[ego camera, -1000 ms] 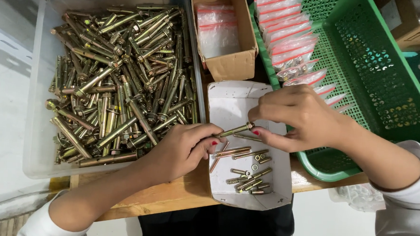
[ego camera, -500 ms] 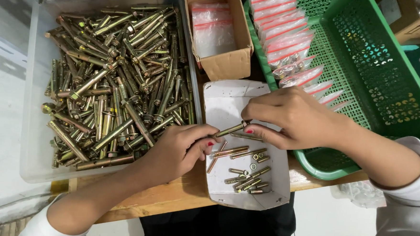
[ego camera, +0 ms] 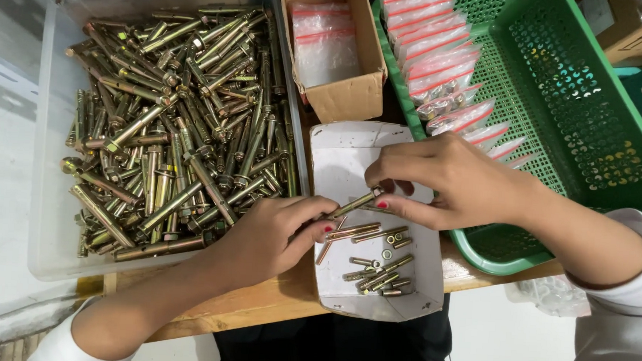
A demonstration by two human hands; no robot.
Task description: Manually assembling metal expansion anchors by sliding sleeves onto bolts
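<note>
Hands (ego camera: 271, 233) (ego camera: 449, 183) pinch one bolt (ego camera: 353, 204) between them, left fingers at its lower end, right at its head, above the white tray (ego camera: 337, 159) of loose bolts. A slip could drop it off the worktop's front edge. Clear bin (ego camera: 44, 151) holds bolts; cardboard box (ego camera: 340, 97) holds bags; green basket (ego camera: 631, 131) holds filled bags.

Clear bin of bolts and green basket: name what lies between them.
In the head view, a cardboard box of plastic bags and a white tray lie between the clear bin and green basket.
</note>
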